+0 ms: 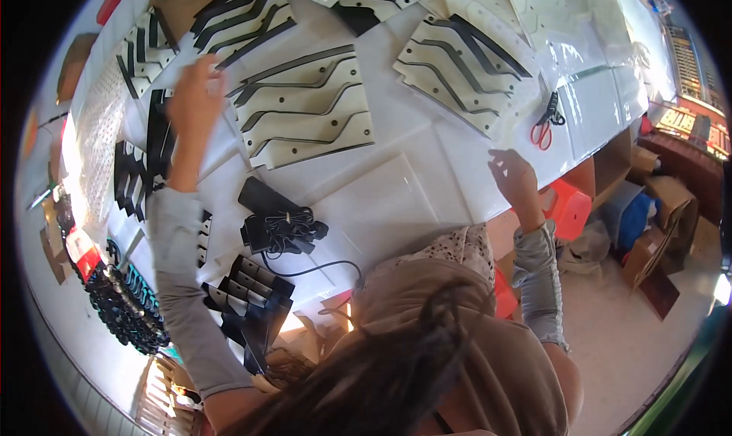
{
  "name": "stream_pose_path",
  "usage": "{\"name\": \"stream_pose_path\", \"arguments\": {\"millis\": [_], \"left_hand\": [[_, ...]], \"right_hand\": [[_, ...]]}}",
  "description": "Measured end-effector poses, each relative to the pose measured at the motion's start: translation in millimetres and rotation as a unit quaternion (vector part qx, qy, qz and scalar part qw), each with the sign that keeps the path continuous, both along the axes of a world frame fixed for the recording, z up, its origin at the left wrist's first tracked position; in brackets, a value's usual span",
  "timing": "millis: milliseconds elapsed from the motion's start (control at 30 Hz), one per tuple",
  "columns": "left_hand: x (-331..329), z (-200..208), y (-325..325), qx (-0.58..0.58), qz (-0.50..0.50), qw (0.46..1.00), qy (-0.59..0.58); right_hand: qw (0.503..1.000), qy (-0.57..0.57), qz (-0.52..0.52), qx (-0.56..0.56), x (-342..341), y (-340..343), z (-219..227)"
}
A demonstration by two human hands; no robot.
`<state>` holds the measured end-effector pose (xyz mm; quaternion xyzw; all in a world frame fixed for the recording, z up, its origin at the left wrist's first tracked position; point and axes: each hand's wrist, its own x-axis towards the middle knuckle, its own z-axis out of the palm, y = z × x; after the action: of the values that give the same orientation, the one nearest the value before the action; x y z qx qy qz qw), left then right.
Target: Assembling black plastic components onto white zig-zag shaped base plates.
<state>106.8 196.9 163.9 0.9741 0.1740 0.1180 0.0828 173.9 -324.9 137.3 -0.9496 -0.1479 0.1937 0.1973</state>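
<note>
On the white table, head view: cream sheets with black curved strips lie spread across the white table (pixel 396 207), flat and side by side, likely so each can be reached singly.
Left hand: the left hand (pixel 194 93) stretches far forward, fingers spread and resting on the edge of the near cream sheet (pixel 305 108); it clamps nothing that I can see (the fingertips blur).
Right hand: the right hand (pixel 512 175) hovers loosely open at the table's near edge, just below the corner of a second cream sheet (pixel 465 66); whether it touches is unclear.
Hands together: well apart, one sheet each.
Nearby: red-handled scissors (pixel 543 127) lie beside the second sheet, within easy reach.
Close in: a black power adapter with coiled cord (pixel 278 224) sits near the person's body.
Left edge: stacks of black strips (pixel 141 169) wait beside the left forearm.
</note>
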Motion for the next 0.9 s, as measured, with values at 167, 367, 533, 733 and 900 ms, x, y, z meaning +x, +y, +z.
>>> {"name": "stream_pose_path", "arguments": {"millis": [167, 367, 533, 733, 900], "left_hand": [[27, -25, -220, -0.29, -0.104, 0.946, 0.104], [63, -114, -320, -0.693, 0.195, 0.661, 0.21], [77, -130, -321, -0.697, 0.227, 0.65, 0.201], [73, -130, -318, -0.678, 0.223, 0.678, 0.175], [48, -113, -332, -0.687, 0.194, 0.685, 0.145]], "right_hand": [[0.971, -0.221, -0.009, 0.091, 59, 9, -30], [0.944, -0.312, 0.014, 0.111, 146, 49, -66], [0.951, -0.303, 0.059, 0.025, 165, 55, -98], [0.946, -0.308, 0.059, 0.082, 149, 56, -76], [0.949, -0.298, 0.063, 0.076, 128, 42, -53]]}}
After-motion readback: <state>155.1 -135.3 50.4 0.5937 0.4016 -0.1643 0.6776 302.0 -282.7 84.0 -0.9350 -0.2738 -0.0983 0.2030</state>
